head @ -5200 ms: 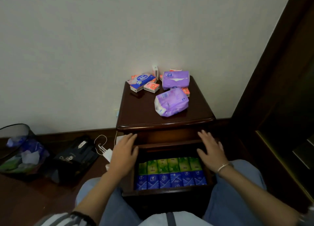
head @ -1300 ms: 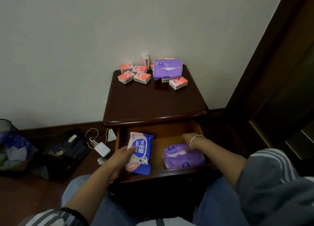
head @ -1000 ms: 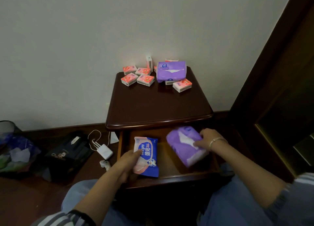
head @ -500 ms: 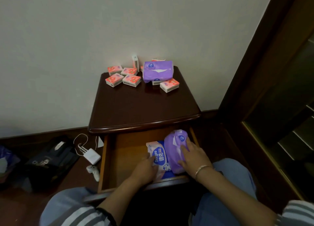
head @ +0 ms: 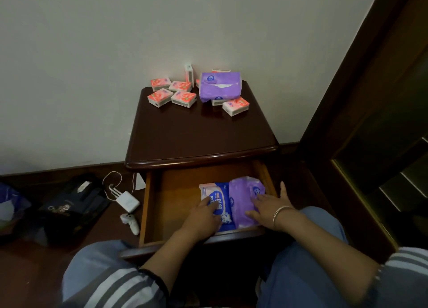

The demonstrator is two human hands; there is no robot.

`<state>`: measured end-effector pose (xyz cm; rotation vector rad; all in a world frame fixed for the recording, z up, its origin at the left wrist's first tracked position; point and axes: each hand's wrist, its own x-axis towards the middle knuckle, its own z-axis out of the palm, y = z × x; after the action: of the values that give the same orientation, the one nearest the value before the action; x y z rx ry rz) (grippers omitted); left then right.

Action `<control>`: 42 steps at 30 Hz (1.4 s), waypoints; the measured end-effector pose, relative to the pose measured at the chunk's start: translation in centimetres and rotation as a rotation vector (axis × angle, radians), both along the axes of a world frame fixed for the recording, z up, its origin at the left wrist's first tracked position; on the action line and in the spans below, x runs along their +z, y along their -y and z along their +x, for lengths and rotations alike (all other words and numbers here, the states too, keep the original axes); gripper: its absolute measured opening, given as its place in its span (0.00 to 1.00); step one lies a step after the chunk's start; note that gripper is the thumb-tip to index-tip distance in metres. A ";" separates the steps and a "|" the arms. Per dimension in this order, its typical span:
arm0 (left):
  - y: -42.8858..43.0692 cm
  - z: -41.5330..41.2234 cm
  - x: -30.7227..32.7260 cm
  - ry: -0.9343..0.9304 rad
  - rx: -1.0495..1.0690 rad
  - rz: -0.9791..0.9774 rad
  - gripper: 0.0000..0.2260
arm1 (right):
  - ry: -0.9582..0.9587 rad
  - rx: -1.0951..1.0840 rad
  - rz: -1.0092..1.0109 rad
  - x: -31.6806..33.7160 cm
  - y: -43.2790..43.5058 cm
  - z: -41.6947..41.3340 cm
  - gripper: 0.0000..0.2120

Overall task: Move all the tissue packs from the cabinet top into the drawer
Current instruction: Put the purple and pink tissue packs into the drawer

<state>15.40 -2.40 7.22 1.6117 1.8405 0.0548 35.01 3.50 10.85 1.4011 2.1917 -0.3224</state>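
Note:
The open drawer (head: 176, 192) of the dark wooden cabinet (head: 199, 136) holds two packs side by side at its right end. My left hand (head: 203, 217) presses on the blue and pink tissue pack (head: 215, 193). My right hand (head: 268, 204) lies flat, fingers spread, on the purple tissue pack (head: 243, 192). On the cabinet top at the back sit another purple tissue pack (head: 220, 87) and several small pink tissue packs (head: 183, 98), one (head: 235, 105) to the right of the purple pack and one white pack (head: 189, 72) standing upright.
A white charger with cable (head: 127, 201) and a small white object (head: 130, 222) lie on the floor left of the drawer, beside a black bag (head: 69, 205). A dark wooden door frame (head: 370, 99) stands to the right. My knees are below the drawer front.
Both packs have gone down into the drawer and been pushed together at its right end. My right hand has flattened on the purple pack, which now lies flat.

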 end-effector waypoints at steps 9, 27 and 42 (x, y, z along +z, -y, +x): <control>-1.9 -4.8 7.4 0.197 -0.118 0.238 0.19 | -0.411 -0.007 0.488 6.2 -4.3 0.4 0.21; -31.5 -6.2 12.1 0.202 0.471 0.717 0.18 | -0.493 -0.332 0.522 1.1 -18.6 -3.5 0.35; -28.9 -11.2 17.4 1.009 0.852 0.514 0.16 | -0.528 -0.365 0.538 1.2 -18.5 -3.4 0.34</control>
<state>4.16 26.55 24.66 0.6586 1.5370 1.5034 31.62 21.97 12.01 2.2329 2.5489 -0.2594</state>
